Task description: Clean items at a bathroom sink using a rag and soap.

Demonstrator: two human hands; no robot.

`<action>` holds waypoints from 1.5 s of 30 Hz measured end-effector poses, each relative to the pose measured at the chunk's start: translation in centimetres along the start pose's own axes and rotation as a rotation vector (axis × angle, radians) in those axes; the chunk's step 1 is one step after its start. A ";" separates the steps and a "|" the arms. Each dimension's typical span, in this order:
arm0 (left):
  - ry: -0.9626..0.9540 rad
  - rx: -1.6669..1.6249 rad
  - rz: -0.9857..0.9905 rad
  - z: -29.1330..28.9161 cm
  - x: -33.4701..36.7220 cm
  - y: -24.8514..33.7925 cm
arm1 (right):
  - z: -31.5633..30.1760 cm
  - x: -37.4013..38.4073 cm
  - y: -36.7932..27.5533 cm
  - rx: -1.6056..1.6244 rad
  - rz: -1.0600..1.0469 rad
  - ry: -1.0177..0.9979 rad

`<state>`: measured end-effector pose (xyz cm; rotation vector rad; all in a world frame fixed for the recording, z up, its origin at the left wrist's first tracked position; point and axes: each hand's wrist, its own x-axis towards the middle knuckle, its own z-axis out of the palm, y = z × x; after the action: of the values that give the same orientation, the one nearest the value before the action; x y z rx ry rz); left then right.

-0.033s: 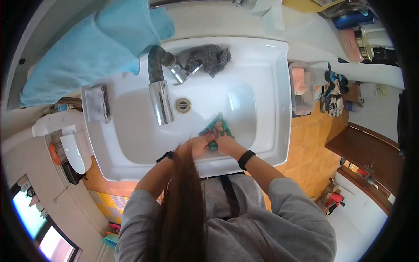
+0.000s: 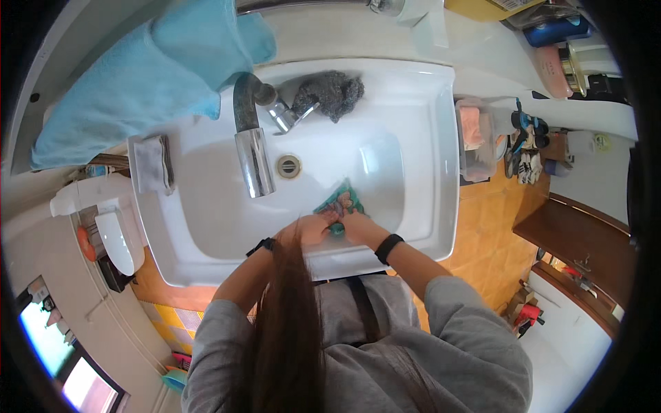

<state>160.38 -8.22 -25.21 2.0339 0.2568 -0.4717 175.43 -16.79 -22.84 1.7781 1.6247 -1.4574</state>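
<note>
Low in the white sink basin, near its front side, lies a small green cloth with pinkish patches. My left hand is closed on the cloth's left side. Close beside it, my right hand grips the right side, fingers bent into the fabric. The cloth's far end comes to a point beyond my hands, and a small green fold shows between them. My fingertips are partly hidden in the folds. A chrome faucet reaches over the basin to the left, near the round drain.
A dark grey mesh scrubber sits on the sink's back ledge beside the faucet lever. On the left rim rests a folded grey cloth. A light blue towel hangs at the back left. Right of the sink stands a clear plastic bin.
</note>
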 end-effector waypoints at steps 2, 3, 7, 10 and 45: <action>0.174 0.035 -0.039 -1.1 1.1 -0.3 | -1.6 0.5 0.0 -0.059 0.020 0.210; 0.339 0.066 -0.075 -1.8 2.4 -0.6 | -1.5 1.9 0.9 -0.174 0.016 0.441; 0.574 0.526 -0.266 -5.2 6.1 -4.7 | -4.6 8.9 1.4 -0.155 -0.083 0.776; 0.742 0.669 -0.244 -6.8 2.9 -9.2 | -6.1 12.5 -4.3 0.073 0.039 0.700; 0.847 -0.459 -0.240 -4.0 12.6 7.0 | -15.1 -3.4 4.4 -0.570 -0.097 0.611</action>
<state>175.24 -8.33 -23.35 1.6435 1.0254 0.3211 186.70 -8.12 -15.34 1.8868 2.1494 -0.3835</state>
